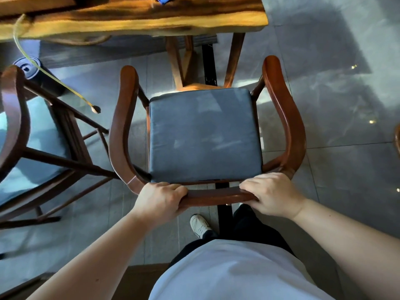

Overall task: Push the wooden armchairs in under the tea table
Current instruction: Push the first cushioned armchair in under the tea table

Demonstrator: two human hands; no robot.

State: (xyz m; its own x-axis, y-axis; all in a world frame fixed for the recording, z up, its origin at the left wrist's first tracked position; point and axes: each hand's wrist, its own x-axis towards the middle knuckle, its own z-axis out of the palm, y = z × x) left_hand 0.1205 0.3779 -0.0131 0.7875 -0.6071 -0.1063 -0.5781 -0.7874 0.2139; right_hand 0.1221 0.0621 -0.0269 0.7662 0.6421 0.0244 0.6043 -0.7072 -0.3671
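A wooden armchair (287,118) with curved reddish arms and a grey-blue seat cushion (203,135) stands right in front of me. Its front faces the tea table (134,18), whose thick amber slab runs along the top of the view. The chair's seat front sits near the table's wooden legs (175,61), and the armrest tips lie short of the slab's edge. My left hand (161,199) and my right hand (271,194) both grip the curved back rail (213,194), one at each side.
A second, darker armchair (15,118) with a cushion stands to the left, close beside the first. A yellow hose (47,72) hangs from the table over a round dark canister (28,68). Grey tiled floor lies to the right. My shoe (199,225) is behind the chair.
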